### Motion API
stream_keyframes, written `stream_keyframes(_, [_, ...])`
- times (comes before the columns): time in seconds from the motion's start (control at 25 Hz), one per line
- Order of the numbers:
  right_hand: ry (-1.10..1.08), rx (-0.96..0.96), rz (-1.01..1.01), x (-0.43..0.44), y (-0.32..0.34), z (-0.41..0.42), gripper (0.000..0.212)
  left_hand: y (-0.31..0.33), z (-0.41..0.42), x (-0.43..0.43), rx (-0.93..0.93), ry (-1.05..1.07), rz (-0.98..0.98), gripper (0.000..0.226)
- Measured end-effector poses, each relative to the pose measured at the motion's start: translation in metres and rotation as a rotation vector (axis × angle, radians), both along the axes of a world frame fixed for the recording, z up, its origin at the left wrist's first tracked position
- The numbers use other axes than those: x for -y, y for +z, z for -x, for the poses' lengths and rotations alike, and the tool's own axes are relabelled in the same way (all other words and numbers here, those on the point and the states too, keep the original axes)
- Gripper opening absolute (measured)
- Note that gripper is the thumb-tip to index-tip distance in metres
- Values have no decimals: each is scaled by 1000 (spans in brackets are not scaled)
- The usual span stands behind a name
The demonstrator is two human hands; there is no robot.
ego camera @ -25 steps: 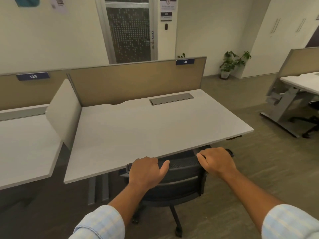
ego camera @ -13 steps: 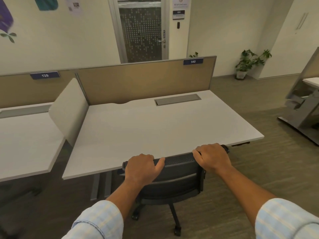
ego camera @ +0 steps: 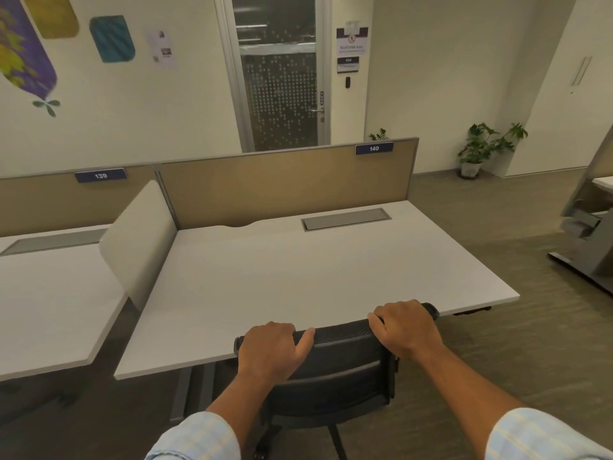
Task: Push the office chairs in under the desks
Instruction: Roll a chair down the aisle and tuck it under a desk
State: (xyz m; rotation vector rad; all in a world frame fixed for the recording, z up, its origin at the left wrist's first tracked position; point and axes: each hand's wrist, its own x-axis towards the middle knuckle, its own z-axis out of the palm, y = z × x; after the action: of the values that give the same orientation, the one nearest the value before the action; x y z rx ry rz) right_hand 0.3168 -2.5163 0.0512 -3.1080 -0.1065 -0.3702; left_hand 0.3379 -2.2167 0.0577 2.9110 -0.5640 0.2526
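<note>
A black mesh-backed office chair (ego camera: 338, 370) stands at the near edge of the white desk (ego camera: 298, 277) labelled 140. Its seat is hidden under the desktop and the top of its backrest touches or nearly touches the desk edge. My left hand (ego camera: 270, 348) grips the left end of the backrest's top rail, fingers curled over it. At the right end of the same rail, my right hand (ego camera: 406, 327) holds on the same way. The chair's stem and one caster show below the backrest.
A tan partition (ego camera: 285, 184) runs behind the desk, and a white side divider (ego camera: 139, 240) separates it from desk 139 (ego camera: 49, 303) on the left. Another desk's grey leg frame (ego camera: 587, 257) stands at the right. A potted plant (ego camera: 477, 151) and a glass door (ego camera: 282, 74) are beyond.
The chair has rolled forward, so its backrest sits closer to the desk edge. Both hands stayed on the top rail. The view has shifted forward and to the left.
</note>
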Motion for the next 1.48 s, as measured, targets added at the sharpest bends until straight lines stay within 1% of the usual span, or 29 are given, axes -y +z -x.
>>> stream_keyframes(0.16, [1,-15,0,1,6,-8,67,4,-11,1,-1,-2,2,80])
stream_keyframes(0.44, [25,-27,3,-3,11,-22,59,4,-31,-1,-11,2,3,80])
stream_keyframes(0.64, [25,-40,20,-1,9,-38,61,6,-42,1,-30,5,-3,71])
stream_keyframes(0.8, [13,-60,50,7,9,-46,63,5,-42,7,-19,7,-20,68])
stream_keyframes(0.96, [-6,-68,43,10,7,-48,65,2,-45,10,-33,14,-45,74])
stream_keyframes(1.08, [-5,-95,1,9,9,-47,66,0,-48,8,-40,24,-46,80])
stream_keyframes(1.16, [3,-109,-62,6,12,-43,64,2,-44,9,-46,33,-67,82])
stream_keyframes(1.24, [14,-88,-61,-4,13,-33,60,4,-36,7,-55,53,-83,81])
stream_keyframes(1.4, [51,22,-107,-26,-1,-17,57,3,-22,0,17,62,-72,79])
stream_keyframes(1.48, [72,14,-102,-40,-5,-11,70,-1,-16,-13,12,26,-88,82])
